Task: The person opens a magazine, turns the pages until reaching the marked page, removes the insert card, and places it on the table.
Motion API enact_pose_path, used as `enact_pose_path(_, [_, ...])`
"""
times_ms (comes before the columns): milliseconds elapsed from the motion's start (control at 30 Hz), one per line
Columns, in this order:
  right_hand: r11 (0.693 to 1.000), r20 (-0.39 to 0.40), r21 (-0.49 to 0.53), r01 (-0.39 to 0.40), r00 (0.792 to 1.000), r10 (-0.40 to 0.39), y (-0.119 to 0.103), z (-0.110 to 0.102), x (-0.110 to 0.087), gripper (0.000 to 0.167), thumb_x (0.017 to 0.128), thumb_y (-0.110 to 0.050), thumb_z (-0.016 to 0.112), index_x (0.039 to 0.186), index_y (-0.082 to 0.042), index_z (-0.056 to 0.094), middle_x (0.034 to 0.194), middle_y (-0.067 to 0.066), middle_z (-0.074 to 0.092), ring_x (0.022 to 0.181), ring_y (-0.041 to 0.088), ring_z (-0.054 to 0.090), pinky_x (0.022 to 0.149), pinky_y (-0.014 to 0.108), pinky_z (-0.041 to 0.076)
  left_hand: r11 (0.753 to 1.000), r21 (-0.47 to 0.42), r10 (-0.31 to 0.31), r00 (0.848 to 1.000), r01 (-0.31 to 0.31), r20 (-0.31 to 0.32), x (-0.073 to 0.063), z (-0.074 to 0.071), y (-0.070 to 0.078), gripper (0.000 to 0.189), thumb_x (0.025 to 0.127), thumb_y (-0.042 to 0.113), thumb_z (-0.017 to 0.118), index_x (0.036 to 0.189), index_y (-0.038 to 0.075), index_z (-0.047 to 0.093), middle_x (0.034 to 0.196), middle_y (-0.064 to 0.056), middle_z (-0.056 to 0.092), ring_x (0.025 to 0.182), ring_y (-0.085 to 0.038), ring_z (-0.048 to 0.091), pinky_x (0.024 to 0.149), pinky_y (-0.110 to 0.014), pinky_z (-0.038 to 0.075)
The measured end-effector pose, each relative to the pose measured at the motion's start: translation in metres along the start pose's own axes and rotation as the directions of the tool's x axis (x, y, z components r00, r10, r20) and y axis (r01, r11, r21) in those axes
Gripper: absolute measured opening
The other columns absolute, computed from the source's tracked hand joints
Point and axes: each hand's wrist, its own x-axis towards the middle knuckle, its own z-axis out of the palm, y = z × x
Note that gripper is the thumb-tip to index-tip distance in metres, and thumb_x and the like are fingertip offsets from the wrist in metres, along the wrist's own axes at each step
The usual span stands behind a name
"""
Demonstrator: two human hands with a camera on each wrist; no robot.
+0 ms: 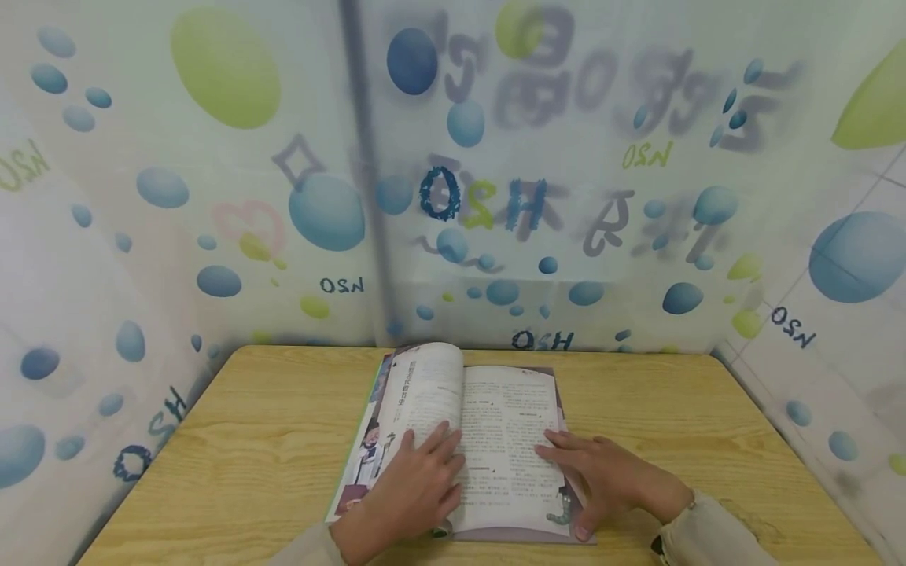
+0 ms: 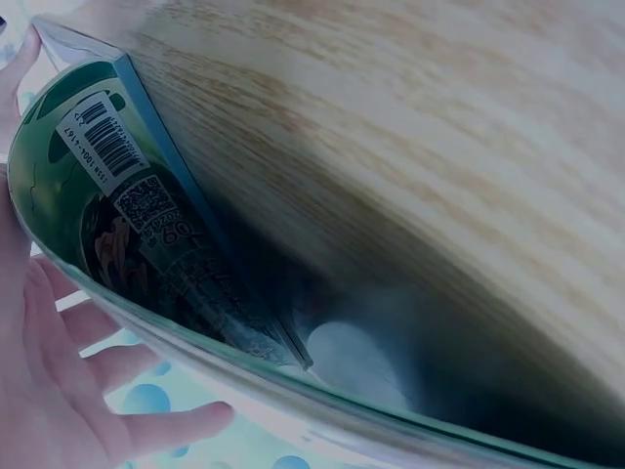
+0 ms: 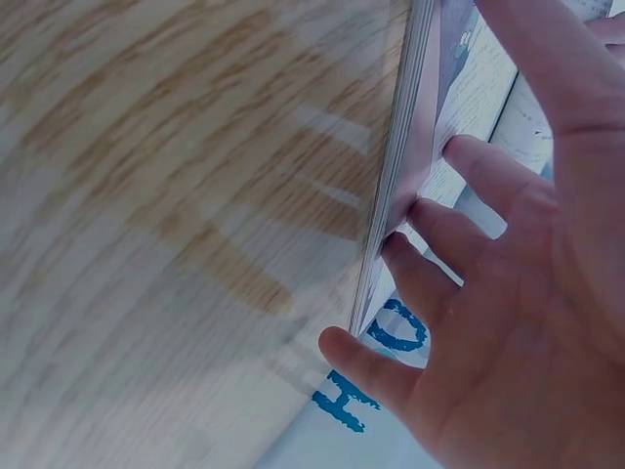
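A magazine with printed pages lies spread on the wooden table, its left pages curving up toward the middle. My left hand rests on the left page near the fold, fingers spread. The left wrist view shows this hand beside the raised edge, with a green cover bearing a barcode below. On the right page's outer edge lie the extended fingers of my right hand, its thumb near the lower corner. From the right wrist view, the hand's loosely spread fingertips touch the page edge.
The wood-grain table extends on both sides of the magazine. Behind it and along the sides hangs a pale curtain printed with blue and green drops and letters.
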Motion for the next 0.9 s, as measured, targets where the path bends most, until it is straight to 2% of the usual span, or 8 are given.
enact_pose_path(333, [1.0, 0.003, 0.014, 0.002, 1.0, -0.002, 0.0011, -0.0003, 0.001, 0.113, 0.058, -0.061, 0.085, 0.154, -0.021, 0.04, 0.16, 0.011, 0.031, 0.145, 0.037, 0.032, 0.107, 0.067, 0.029, 0.996, -0.067, -0.058, 0.996, 0.063, 0.073, 0.0001, -0.0026, -0.0004, 0.039, 0.094, 0.038, 0.06, 0.12, 0.012, 0.069, 0.14, -0.011, 0.056, 0.133, -0.033, 0.049, 0.084, -0.065, 0.05])
enact_pose_path(633, [1.0, -0.01, 0.004, 0.019, 1.0, -0.019, 0.0006, -0.0018, 0.0008, 0.113, 0.058, -0.063, 0.085, 0.153, -0.02, 0.042, 0.159, 0.012, 0.034, 0.143, 0.038, 0.034, 0.105, 0.067, 0.031, 0.992, -0.091, -0.073, 0.993, 0.082, 0.089, 0.0, -0.0025, 0.0006, 0.039, 0.094, 0.037, 0.06, 0.121, 0.011, 0.068, 0.141, -0.012, 0.056, 0.133, -0.034, 0.049, 0.085, -0.066, 0.049])
enact_pose_path(900, [1.0, -0.026, 0.02, 0.018, 1.0, -0.017, -0.0008, -0.0038, 0.0002, 0.108, 0.059, -0.058, 0.087, 0.151, -0.02, 0.045, 0.158, 0.012, 0.036, 0.142, 0.039, 0.036, 0.104, 0.067, 0.032, 0.991, -0.107, -0.074, 0.992, 0.085, 0.101, 0.0011, -0.0036, 0.0001, 0.038, 0.095, 0.036, 0.059, 0.121, 0.01, 0.069, 0.142, -0.012, 0.055, 0.134, -0.034, 0.048, 0.085, -0.067, 0.049])
